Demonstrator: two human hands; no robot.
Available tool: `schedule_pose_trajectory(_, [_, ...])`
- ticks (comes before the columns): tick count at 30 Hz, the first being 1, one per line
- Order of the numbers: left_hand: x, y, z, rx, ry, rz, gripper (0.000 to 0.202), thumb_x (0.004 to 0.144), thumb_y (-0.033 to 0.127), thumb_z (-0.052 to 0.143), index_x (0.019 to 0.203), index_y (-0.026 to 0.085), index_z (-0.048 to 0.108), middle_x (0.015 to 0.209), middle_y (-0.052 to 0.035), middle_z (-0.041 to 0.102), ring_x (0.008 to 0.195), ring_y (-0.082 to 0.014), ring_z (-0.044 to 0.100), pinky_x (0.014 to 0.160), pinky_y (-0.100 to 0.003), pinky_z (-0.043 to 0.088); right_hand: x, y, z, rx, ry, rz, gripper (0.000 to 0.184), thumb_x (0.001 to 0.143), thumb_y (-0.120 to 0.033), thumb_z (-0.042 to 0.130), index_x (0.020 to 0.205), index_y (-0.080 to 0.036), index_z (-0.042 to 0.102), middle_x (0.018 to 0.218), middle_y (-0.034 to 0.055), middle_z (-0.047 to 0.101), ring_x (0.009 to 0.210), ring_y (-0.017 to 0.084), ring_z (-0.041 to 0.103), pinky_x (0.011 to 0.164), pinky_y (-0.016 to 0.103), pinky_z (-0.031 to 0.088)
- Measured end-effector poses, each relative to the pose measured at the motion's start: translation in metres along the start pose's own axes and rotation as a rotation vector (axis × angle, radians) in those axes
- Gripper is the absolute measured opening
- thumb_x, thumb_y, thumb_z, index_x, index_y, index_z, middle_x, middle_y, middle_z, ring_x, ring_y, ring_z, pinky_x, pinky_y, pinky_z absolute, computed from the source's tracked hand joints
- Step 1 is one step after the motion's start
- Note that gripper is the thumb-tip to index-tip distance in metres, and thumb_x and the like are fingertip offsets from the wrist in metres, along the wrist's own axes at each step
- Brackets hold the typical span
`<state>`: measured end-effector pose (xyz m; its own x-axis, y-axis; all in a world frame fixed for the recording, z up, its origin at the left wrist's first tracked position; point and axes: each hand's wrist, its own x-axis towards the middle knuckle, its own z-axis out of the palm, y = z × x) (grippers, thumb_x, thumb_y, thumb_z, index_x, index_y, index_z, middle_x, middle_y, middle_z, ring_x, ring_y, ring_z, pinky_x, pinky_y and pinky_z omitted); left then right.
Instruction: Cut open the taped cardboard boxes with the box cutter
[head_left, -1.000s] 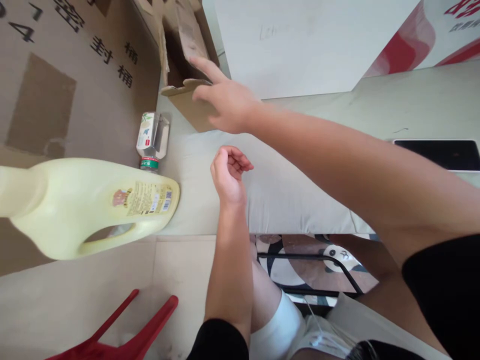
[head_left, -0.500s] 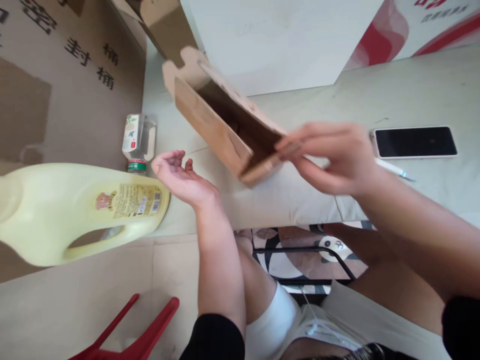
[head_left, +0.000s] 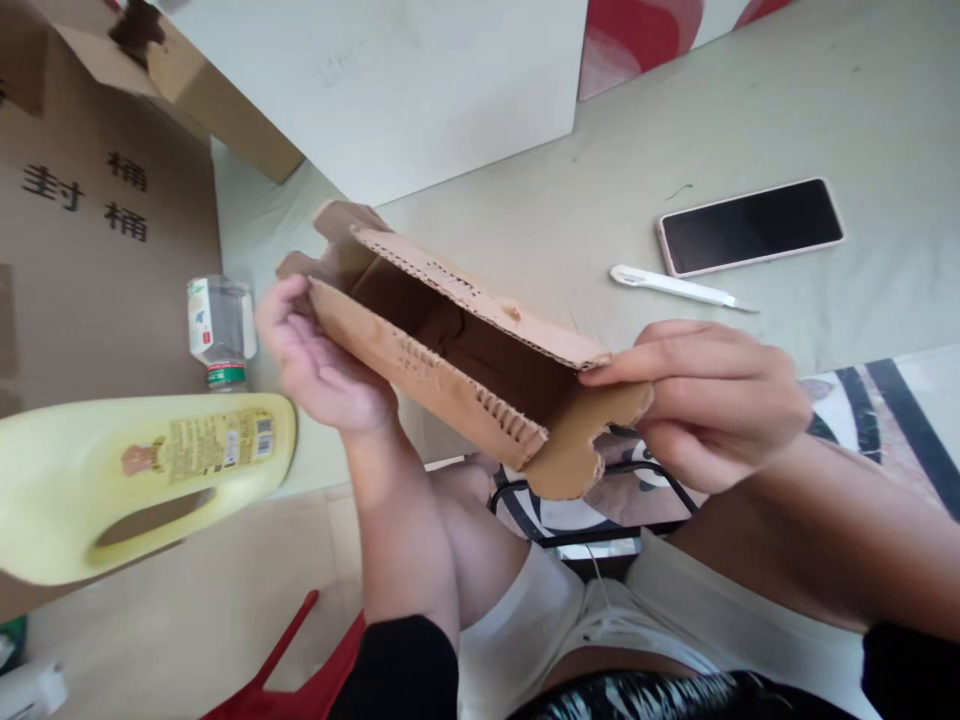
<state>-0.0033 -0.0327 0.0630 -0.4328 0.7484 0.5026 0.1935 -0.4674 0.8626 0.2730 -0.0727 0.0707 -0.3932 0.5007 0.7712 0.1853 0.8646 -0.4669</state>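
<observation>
A small brown cardboard box (head_left: pixel 427 365) is held tilted in front of me, its long top open and its inside dark. Notched end flaps stick out at both ends, and the upper edges look rough and torn. My left hand (head_left: pixel 322 360) supports the left end, fingers curled along the near wall. At the other end, my right hand (head_left: pixel 712 400) pinches the right corner and the notched flap. Past the right hand lie a white pen-shaped craft knife (head_left: pixel 679 287) and a phone (head_left: pixel 754 226) with a dark screen.
To the left lie a yellow jug with a handle (head_left: pixel 150 480) and a clear bottle with a green cap (head_left: pixel 221 330). A large carton (head_left: pixel 90 280) stands behind them. A white box (head_left: pixel 420 90) is at the back, and a red plastic piece of furniture (head_left: pixel 307 680) is below.
My left hand has come up and taken hold of the box's left end. The box has moved nearer, and its right end flap now folds outward. The view has shifted right.
</observation>
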Motion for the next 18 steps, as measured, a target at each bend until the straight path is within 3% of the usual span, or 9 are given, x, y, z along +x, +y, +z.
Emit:
schedule_pose_trajectory(2, [0.002,0.002,0.000,-0.032,-0.023,-0.046,0.040,0.091,0.048,0.034,0.108,0.026,0.062,0.119,-0.0036,0.065,0.127,-0.0226,0.056,0.121,-0.041,0.038,-0.003,-0.001,0.002,0.003,0.001,0.001,0.020,0.075,-0.006,0.048,0.074,-0.023,0.058,0.100,0.0020,0.079,0.048,0.011,0.052,0.043,0.032,0.041])
schedule_pose_trajectory(5, [0.005,0.005,0.004,0.010,0.061,-0.008,0.036,0.090,0.043,0.036,0.092,0.017,0.063,0.096,-0.0073,0.058,0.104,-0.0198,0.058,0.108,-0.036,0.044,-0.008,-0.003,0.003,0.009,0.000,0.015,0.019,0.076,-0.006,0.046,0.073,-0.023,0.053,0.105,0.0036,0.079,0.047,0.010,0.049,0.042,0.032,0.039])
schedule_pose_trajectory(7, [0.006,0.007,0.009,-0.033,0.155,0.074,0.025,0.089,0.040,0.038,0.078,0.021,0.051,0.082,-0.0030,0.047,0.086,-0.0155,0.053,0.093,-0.032,0.047,-0.012,-0.003,0.003,-0.018,0.011,0.026,0.018,0.076,-0.005,0.047,0.071,-0.022,0.049,0.109,0.0056,0.079,0.049,0.010,0.053,0.043,0.030,0.043])
schedule_pose_trajectory(9, [0.005,0.009,0.013,-0.132,0.200,0.104,0.023,0.091,0.041,0.038,0.076,0.024,0.040,0.074,0.0004,0.038,0.075,-0.0139,0.049,0.085,-0.030,0.047,-0.016,-0.001,0.004,-0.083,0.017,0.054,0.016,0.078,-0.006,0.050,0.074,-0.022,0.051,0.114,0.0060,0.078,0.054,0.010,0.059,0.045,0.028,0.047])
schedule_pose_trajectory(13, [0.000,0.004,0.012,-0.123,0.153,0.017,0.023,0.095,0.044,0.028,0.084,0.025,0.035,0.064,0.0034,0.043,0.072,-0.0175,0.059,0.092,-0.038,0.051,-0.023,0.005,0.011,-0.198,0.080,0.188,0.019,0.086,-0.017,0.053,0.100,-0.025,0.063,0.131,0.0078,0.071,0.082,0.018,0.073,0.061,0.032,0.061])
schedule_pose_trajectory(18, [-0.005,-0.010,0.003,0.041,0.091,0.053,0.020,0.095,0.041,0.033,0.086,0.025,0.039,0.062,0.0060,0.044,0.070,-0.0150,0.061,0.102,-0.040,0.049,-0.029,0.012,0.021,-0.263,0.085,0.215,0.031,0.092,-0.027,0.054,0.122,-0.029,0.065,0.143,0.0093,0.059,0.097,0.023,0.071,0.069,0.039,0.063])
